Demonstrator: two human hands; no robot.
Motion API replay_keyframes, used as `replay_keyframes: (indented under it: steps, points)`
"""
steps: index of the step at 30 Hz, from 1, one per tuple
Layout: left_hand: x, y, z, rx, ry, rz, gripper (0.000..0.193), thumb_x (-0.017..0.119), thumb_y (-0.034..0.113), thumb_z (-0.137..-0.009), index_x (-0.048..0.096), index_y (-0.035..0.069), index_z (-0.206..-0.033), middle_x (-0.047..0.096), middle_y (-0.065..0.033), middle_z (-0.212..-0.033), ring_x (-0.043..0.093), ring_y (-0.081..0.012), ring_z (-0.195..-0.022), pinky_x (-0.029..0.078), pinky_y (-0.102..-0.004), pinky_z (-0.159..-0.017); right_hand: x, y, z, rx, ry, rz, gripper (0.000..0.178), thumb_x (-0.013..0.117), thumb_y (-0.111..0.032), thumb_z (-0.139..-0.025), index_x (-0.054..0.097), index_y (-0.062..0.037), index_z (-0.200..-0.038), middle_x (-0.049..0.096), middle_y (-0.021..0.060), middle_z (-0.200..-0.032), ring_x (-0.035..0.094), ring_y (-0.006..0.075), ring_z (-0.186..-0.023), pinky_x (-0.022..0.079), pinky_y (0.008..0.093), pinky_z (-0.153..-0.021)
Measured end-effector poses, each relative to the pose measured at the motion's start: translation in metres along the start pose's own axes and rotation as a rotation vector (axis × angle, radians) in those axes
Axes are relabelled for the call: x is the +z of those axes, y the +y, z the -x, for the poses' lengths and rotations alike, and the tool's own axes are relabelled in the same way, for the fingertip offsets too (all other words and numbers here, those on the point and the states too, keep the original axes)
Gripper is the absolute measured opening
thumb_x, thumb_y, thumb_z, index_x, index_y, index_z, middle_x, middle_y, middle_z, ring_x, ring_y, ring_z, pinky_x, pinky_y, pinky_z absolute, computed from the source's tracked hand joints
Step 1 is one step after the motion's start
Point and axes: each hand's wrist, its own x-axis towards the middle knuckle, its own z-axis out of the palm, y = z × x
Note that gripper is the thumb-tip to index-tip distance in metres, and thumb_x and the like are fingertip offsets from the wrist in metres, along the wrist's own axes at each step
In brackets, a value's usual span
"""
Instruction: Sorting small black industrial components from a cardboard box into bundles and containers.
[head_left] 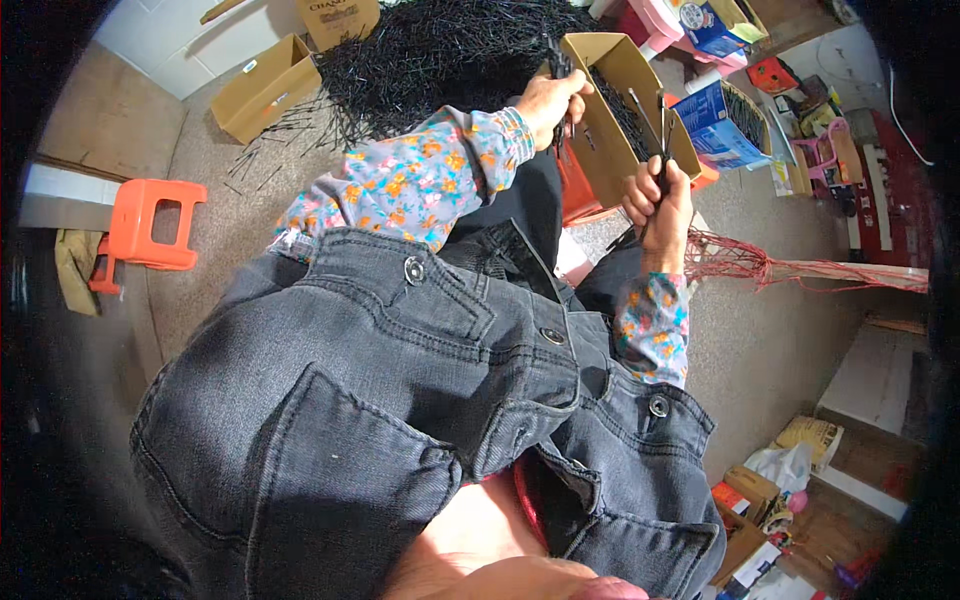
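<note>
Fig.: left hand (550,100), upper centre, fingers closed on thin black sticks (558,68) at rim of open cardboard box (640,150); right hand (660,200), centre right, fingers clamped round another bunch (660,130). Judged best: keep ends level, grip firm, w/ bunches over box

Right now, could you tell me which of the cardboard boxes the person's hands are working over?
The long open brown box between the left hand and right hand; the other brown box lies far left.

The black sticks (660,160) are partly hidden inside the right hand (660,205); the stick pile (440,50) is cut off by the top edge.
</note>
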Motion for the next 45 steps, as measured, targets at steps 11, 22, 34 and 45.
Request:
replay_keyframes:
  steps: [11,22,34,45]
  points:
    - [0.022,0.007,0.023,-0.159,-0.336,0.231,0.019,0.064,0.02,-0.081,0.059,0.008,-0.097,0.033,0.0082,-0.049,0.029,-0.0031,-0.04,0.023,-0.0203,-0.038,0.006,0.01,-0.001,0.105,-0.196,-0.125,0.03,0.039,-0.036,-0.089,0.044,-0.0101,-0.074,0.03,-0.003,-0.053,0.021,0.007,-0.039,0.017,0.0212,-0.032]
    - [0.018,0.002,0.018,-0.072,-0.354,0.214,0.015,0.066,0.013,-0.079,0.056,0.009,-0.089,0.041,0.007,-0.057,0.031,-0.0028,-0.042,0.025,-0.0202,-0.039,0.01,0.019,-0.002,0.034,0.01,0.124,0.038,0.037,-0.043,-0.092,0.047,-0.0081,-0.079,0.031,-0.0027,-0.05,0.027,0.0076,-0.038,0.02,0.022,-0.034]
    - [0.015,0.002,0.015,-0.121,-0.417,0.221,0.012,0.06,0.013,-0.082,0.059,0.004,-0.091,0.039,0.006,-0.057,0.031,-0.0036,-0.043,0.026,-0.0201,-0.04,0.01,0.019,-0.004,0.029,0.0,0.088,0.041,0.036,-0.045,-0.092,0.044,-0.0096,-0.074,0.031,-0.0023,-0.05,0.024,0.0079,-0.039,0.019,0.0223,-0.034]
    - [-0.012,0.003,-0.015,-0.071,-0.138,0.262,0.017,0.048,0.025,-0.09,0.054,0.009,-0.094,0.058,-0.0012,-0.07,0.051,-0.0136,-0.062,0.044,-0.0287,-0.056,0.014,0.021,-0.002,0.025,-0.074,0.048,0.041,0.034,-0.045,-0.093,0.044,-0.01,-0.074,0.029,-0.0021,-0.05,0.023,0.0082,-0.039,0.02,0.0223,-0.034]
